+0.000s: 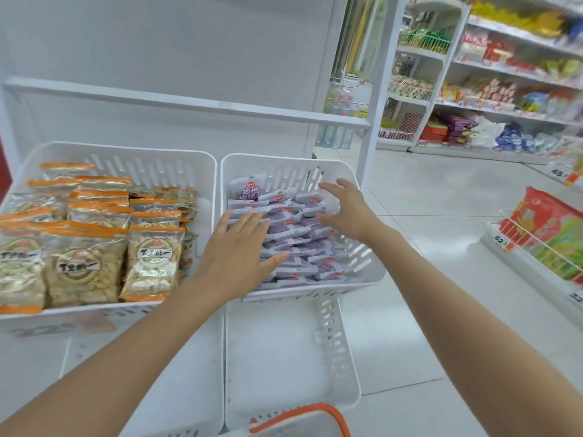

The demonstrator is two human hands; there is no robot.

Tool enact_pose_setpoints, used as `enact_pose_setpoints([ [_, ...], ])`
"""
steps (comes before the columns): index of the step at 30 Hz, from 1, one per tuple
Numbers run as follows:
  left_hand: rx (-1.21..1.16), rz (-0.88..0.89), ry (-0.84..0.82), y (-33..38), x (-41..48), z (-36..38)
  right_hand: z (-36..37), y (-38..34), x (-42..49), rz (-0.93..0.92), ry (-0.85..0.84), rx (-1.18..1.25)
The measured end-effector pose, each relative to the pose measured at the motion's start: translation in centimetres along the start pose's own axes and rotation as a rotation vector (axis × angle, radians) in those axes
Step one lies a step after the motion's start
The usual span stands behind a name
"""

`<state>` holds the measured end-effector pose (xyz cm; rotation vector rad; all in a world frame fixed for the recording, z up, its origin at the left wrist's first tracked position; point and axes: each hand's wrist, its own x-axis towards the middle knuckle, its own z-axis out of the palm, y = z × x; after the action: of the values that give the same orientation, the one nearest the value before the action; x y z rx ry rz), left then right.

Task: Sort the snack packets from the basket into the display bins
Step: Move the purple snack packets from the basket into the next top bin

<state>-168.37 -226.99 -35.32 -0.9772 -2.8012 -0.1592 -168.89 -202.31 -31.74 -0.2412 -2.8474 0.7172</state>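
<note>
Both spread flat: left hand (241, 247) presses the purple packets (295, 231), right hand (345, 209) hovers close; I'd level them gently inside the bin (277, 170).

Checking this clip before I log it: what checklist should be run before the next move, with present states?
1. Left hand empty: ok, flat on purple packets.
2. Right hand empty: ok, fingers spread.
3. Right bin has room: ok, walls rise above the pile.
4. Kinds unmixed: ok, orange packets sit in left bin alone.
5. Basket has packets left: cannot tell, only its handle shows.
</note>
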Motion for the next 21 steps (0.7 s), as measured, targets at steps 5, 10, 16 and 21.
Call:
enact_pose_setpoints([
  [5,-0.399,-0.014,0.074,1.3,-3.9,-1.8,3.3,-2.9,-10.2,-0.13,0.309,0.208],
  [10,-0.474,-0.113,0.17,2.3,-13.1,-0.2,9.2,-5.4,-21.4,-0.118,0.316,0.315],
  [16,-0.589,-0.403,-0.12,0.4,-27.3,6.4,17.7,-3.0,-29.7,0.046,-0.214,0.22],
  [21,-0.687,-0.583,-0.177,-1.6,-35.8,10.3,23.4,-1.6,-33.6,0.087,-0.546,0.139],
])
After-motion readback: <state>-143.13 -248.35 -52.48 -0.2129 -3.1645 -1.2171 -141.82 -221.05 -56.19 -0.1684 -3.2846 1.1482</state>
